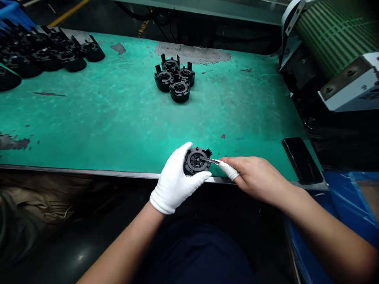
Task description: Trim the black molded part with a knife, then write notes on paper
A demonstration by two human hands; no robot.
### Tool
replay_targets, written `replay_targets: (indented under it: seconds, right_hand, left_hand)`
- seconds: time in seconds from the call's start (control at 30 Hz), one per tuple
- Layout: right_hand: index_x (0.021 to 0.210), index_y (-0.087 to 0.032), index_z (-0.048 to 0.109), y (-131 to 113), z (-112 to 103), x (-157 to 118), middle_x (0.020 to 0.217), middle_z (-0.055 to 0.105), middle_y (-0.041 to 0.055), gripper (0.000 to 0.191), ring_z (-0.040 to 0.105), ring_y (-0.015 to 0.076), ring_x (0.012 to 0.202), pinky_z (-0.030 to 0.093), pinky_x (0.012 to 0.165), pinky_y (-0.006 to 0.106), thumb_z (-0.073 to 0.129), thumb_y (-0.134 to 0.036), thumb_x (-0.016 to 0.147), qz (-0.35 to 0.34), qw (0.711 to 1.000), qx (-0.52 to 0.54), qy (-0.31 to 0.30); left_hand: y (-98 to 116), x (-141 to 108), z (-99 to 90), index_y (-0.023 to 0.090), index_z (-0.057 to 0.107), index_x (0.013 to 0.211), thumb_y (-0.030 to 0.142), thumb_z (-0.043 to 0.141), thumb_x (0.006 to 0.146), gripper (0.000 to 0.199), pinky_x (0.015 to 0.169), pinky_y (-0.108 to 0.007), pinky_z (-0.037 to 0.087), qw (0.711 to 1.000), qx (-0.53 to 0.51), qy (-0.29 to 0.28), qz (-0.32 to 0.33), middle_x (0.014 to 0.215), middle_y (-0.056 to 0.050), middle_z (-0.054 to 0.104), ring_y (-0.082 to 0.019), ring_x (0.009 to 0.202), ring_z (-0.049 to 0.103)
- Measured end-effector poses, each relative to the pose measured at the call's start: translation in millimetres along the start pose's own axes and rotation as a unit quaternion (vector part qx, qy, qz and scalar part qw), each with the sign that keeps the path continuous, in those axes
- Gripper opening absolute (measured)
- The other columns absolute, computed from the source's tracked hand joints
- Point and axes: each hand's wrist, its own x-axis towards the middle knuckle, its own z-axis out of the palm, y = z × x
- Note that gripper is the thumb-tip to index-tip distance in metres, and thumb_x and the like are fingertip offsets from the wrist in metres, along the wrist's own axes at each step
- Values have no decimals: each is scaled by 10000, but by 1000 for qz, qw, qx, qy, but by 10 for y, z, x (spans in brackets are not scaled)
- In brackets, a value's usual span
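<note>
At the front edge of the green table, my left hand (177, 179), in a white glove, is wrapped round a round black part (196, 161) with its ringed face up. My right hand (251, 171) is bare apart from a white cover on the thumb. It pinches a thin metal tool (212, 160), whose tip lies over the centre of the black part. Further back on the table, several similar black parts (180, 91) stand in a tight cluster with upright tabs.
Many black parts (71, 59) crowd the back left of the green table (118, 118), near a blue bin (17, 14). A phone (302, 159) lies at the right edge. A machine with a green ribbed belt (340, 33) stands at the back right. Blue containers (349, 197) are at the lower right.
</note>
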Motion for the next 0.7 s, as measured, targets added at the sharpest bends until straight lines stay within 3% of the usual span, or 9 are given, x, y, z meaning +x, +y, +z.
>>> replay_targets:
  seconds: [0.2, 0.4, 0.57, 0.7]
  right_hand:
    - [1275, -276, 672, -113, 31, -83, 1028, 795, 47, 414, 749, 254, 905, 554, 742, 306, 498, -153, 920, 21, 999, 28, 2]
    - [1301, -266, 635, -258, 181, -203, 1124, 770, 50, 436, 731, 280, 999, 561, 832, 376, 459, -133, 925, 27, 993, 109, -35]
    - [1293, -282, 634, -235, 226, -241, 1210, 744, 39, 365, 713, 272, 1050, 556, 906, 400, 430, -231, 996, 54, 985, 157, 52]
    - [1303, -304, 650, -170, 215, -177, 1256, 724, 33, 357, 686, 246, 1110, 551, 933, 382, 403, -347, 1050, 54, 978, 183, 87]
  left_hand:
    - [21, 3, 6, 198, 474, 1372, 505, 837, 739, 792, 1118, -462, 475, 1000, -23, 2, -2, 1366, -128, 604, -287, 1268, 600]
    - [11, 14, 17, 200, 495, 1351, 563, 849, 703, 823, 1121, -448, 471, 1000, -17, 14, -4, 1360, -117, 612, -282, 1269, 599]
    - [36, 2, 50, 206, 511, 1314, 526, 861, 697, 778, 1097, -465, 494, 999, -25, 26, -12, 1327, -120, 625, -296, 1236, 622]
    - [33, -18, 80, 202, 511, 1276, 488, 870, 688, 745, 1098, -476, 493, 999, -21, 49, -2, 1331, -132, 604, -296, 1244, 611]
